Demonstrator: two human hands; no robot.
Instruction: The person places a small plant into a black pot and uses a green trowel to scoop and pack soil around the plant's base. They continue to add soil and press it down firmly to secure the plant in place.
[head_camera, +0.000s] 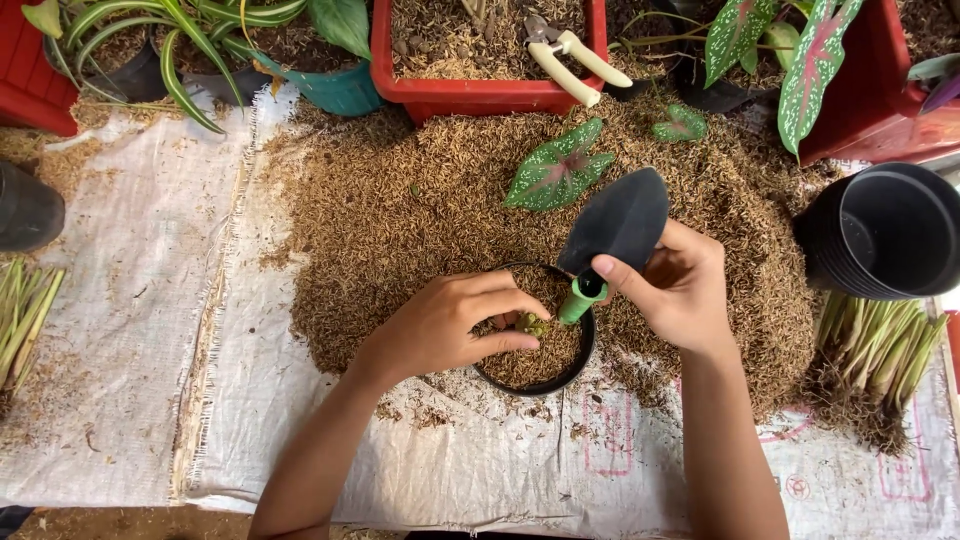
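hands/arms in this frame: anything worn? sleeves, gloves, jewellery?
Both bare. The left hand and right hand have no gloves, and no rings, watch or bracelet are visible. Both forearms are uncovered right down to the bottom edge of the frame, so no sleeve shows. Fingernails look short and unpainted. No markings or bandages are visible.
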